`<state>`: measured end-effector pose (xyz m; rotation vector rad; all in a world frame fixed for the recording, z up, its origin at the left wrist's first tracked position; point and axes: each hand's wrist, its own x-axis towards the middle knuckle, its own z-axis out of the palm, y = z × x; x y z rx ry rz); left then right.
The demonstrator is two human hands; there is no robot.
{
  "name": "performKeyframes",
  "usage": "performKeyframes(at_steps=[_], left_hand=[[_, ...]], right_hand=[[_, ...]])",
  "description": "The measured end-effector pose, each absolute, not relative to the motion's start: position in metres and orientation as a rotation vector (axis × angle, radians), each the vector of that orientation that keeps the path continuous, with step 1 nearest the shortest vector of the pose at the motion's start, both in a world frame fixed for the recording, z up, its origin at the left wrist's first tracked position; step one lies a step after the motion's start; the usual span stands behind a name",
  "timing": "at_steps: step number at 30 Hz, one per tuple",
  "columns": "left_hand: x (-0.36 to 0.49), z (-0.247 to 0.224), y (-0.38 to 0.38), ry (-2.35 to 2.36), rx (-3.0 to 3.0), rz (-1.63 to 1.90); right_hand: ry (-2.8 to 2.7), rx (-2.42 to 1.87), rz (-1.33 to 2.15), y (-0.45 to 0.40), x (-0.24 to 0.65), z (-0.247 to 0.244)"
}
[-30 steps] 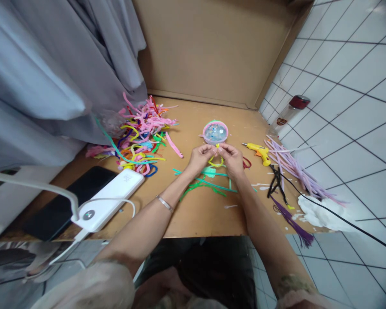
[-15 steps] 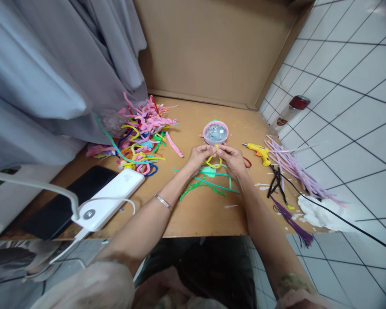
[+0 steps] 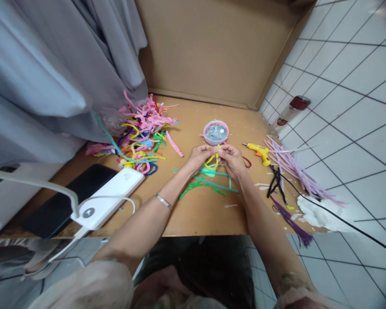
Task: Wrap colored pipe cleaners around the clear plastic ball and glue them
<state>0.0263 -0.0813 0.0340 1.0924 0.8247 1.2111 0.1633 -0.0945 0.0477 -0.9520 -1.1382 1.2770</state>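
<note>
The left hand (image 3: 201, 156) and the right hand (image 3: 231, 158) were found nearly together, thumbs and fingertips pinching a yellow fuzzy strand (image 3: 217, 161) between them. The strand was located just on the near side of the round container (image 3: 215, 132), above the table; its loop hung below the fingers, and its gripped portion was largely concealed. The remaining fingers were curled and partly hidden. The container's contents could not be identified. The left forearm covered part of the green strips (image 3: 201, 185); a dark red strand (image 3: 248, 162) was partly obscured beside the right hand. The glue gun (image 3: 260, 153) lay to the right, its black cord (image 3: 328, 213) cut off at the frame edge. The tangled strand pile (image 3: 148, 122) precluded counting.
</note>
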Motion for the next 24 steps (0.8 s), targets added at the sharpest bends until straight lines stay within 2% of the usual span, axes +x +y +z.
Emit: performKeyframes(at_steps=[10,17,20,24], left_hand=[[0.027,0.030,-0.080,0.812,1.200,1.267],[0.027,0.026,-0.088,0.857,1.654,1.057],[0.030,0.025,-0.093,0.889,1.858,0.972],[0.029,0.027,-0.094,0.842,1.850,0.995]], right_hand=[[-1.164,-0.942,1.209,-0.092,0.161,0.040],[-1.002,-0.935,1.016,-0.081,0.166,0.033],[-0.873,-0.879,1.056,-0.080,0.173,0.039],[-0.684,-0.764,1.121,-0.081,0.184,0.051]])
